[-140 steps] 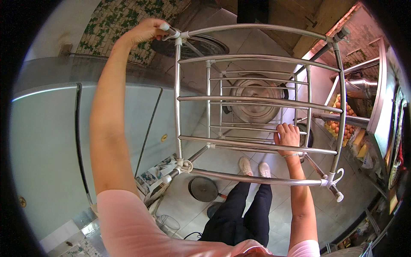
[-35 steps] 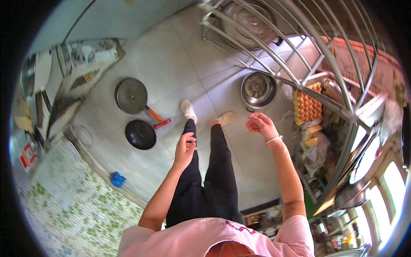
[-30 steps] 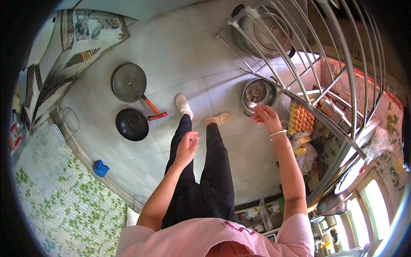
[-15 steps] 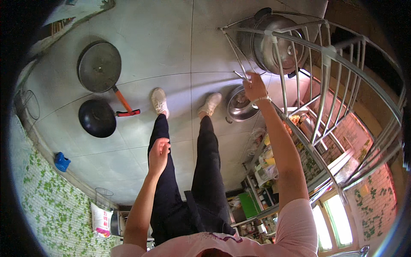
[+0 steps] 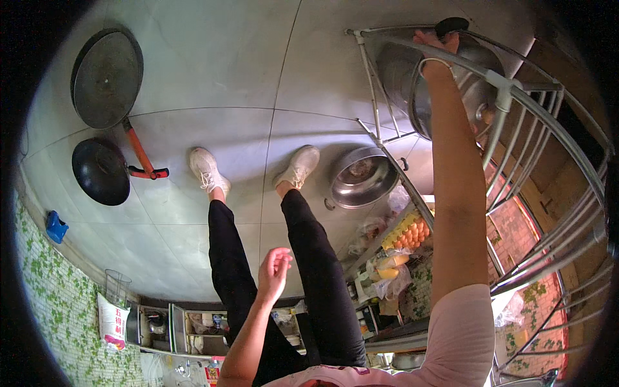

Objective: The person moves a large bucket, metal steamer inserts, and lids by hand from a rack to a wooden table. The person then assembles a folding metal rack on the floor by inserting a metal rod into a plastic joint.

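Observation:
My right arm is stretched far forward over the white-grey tube rack (image 5: pixel 505 87). At its end my right hand (image 5: pixel 438 42) has its fingers apart at the top rail, close beside the black handle (image 5: pixel 451 26) of a large steel pot (image 5: pixel 403 80). The forearm hides part of that pot; whether the fingertips touch handle or rail I cannot make out. In front of my legs hangs my left hand (image 5: pixel 273 272), empty, its fingers loosely bent. On the floor near my foot is a shallow steel pan (image 5: pixel 364 187) with small side handles.
A wide dark frying pan (image 5: pixel 106 80) and a black wok (image 5: pixel 100 171) lie at the left. A blue object (image 5: pixel 56 227) is by the wall. Egg trays (image 5: pixel 407 233) and bags fill a shelf at right. A white sack (image 5: pixel 113 319) stands at lower left.
My right hand has moved forward from beside the rack's near leg to the large pot's black handle. The view has shifted, and my left hand sits farther right and lower.

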### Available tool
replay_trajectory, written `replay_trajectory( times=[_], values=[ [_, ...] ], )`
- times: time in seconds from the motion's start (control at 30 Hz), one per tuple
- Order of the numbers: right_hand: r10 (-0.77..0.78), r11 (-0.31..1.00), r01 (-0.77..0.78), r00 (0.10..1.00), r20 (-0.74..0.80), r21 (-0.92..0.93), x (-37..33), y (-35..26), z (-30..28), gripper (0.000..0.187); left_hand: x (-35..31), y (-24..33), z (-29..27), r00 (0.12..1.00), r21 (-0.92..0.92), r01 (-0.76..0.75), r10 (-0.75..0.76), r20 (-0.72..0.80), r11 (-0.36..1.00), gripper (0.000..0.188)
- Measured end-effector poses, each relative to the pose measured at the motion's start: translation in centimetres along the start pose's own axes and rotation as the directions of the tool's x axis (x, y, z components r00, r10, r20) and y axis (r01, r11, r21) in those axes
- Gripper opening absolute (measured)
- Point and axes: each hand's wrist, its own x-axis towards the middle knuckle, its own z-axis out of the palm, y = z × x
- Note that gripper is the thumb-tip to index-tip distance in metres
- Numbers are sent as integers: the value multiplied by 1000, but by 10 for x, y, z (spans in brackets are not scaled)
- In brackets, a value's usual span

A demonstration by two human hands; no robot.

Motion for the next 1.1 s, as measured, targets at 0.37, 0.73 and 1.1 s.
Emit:
replay_trajectory(
  times=[0.37,0.73,1.1],
  values=[
    [97,923,-284,825,-557,-259,-55,-33,32,58,12,-5,-29,996,161,-21,35,-86,987,17],
    [-156,699,99,988,-15,-708,-101,-3,11,57,40,40,-32,986,154,-163,165,-4,975,18],
    [-315,656,472,880,356,-589,-199,-6,6,39,199,149,-23,866,62,-498,492,91,865,22]
  ],
)
